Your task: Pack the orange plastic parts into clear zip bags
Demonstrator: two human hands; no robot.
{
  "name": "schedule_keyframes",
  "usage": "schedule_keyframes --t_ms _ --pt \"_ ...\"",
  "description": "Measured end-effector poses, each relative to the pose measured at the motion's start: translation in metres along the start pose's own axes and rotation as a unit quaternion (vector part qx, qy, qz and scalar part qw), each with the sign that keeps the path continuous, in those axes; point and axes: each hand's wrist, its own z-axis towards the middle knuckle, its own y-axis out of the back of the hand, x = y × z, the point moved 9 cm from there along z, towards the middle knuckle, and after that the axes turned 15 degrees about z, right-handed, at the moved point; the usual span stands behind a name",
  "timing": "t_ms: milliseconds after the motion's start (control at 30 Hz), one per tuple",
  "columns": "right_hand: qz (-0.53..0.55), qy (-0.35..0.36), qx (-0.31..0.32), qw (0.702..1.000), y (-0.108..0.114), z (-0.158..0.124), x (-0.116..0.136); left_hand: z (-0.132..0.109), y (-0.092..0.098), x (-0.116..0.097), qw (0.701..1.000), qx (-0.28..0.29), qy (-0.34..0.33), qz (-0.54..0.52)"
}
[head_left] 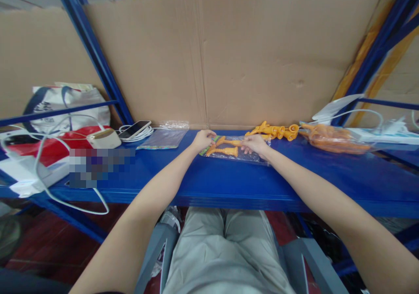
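A clear plastic bag (pixel 245 156) lies flat on the blue shelf (pixel 209 185) with two orange plastic pieces (pixel 225 147) inside it. My left hand (pixel 203 139) pinches the bag's left end, where a green strip shows. My right hand (pixel 255 144) has its fingers closed on the bag's middle, over the orange pieces. Behind my right hand sits a loose heap of orange pieces (pixel 274 131).
A stack of clear bags (pixel 163 138) lies left of my hands, beside a phone (pixel 135 129) on coiled white cable. A filled bag of orange pieces (pixel 334 139) lies to the right. A tote bag (pixel 68 106) stands far left. Cardboard (pixel 229 67) backs the shelf.
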Motion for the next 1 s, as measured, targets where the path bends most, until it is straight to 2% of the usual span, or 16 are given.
schedule_keyframes --t_ms 333,433,567,733,1000 --pt "0.003 0.000 0.009 1.000 0.001 0.003 0.000 -0.002 0.002 -0.012 0.997 -0.014 -0.047 0.058" --pt "0.021 -0.025 0.087 0.996 -0.010 -0.002 -0.003 -0.003 0.003 -0.015 0.995 -0.014 -0.060 0.075" --pt "0.037 -0.073 0.216 0.973 -0.031 -0.019 -0.003 -0.002 0.003 -0.015 0.993 -0.012 -0.067 0.092" --pt "0.029 -0.085 0.230 0.969 -0.033 -0.027 0.002 0.000 0.003 -0.016 0.991 -0.015 -0.081 0.110" --pt "0.018 -0.070 0.256 0.964 -0.035 -0.020 -0.003 -0.005 0.005 -0.025 0.983 -0.022 -0.110 0.148"
